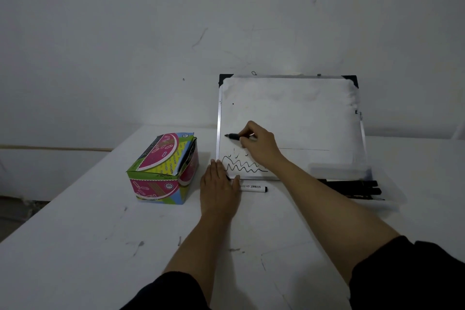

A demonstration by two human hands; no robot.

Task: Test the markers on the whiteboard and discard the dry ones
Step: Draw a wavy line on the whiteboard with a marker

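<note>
Here the right hand pinches a black marker, tip at the whiteboard's left edge, while the left hand lies flat, fingers spread, at its lower-left corner.

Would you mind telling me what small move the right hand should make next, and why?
Probably drag the marker in the right hand sideways across the whiteboard: its tip sits at the board's left edge, above earlier squiggles, with no fresh line visible yet.

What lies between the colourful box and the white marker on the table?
In the head view, the left hand lies flat on the table between the colourful box and the white marker, covering the marker's left end.
</note>
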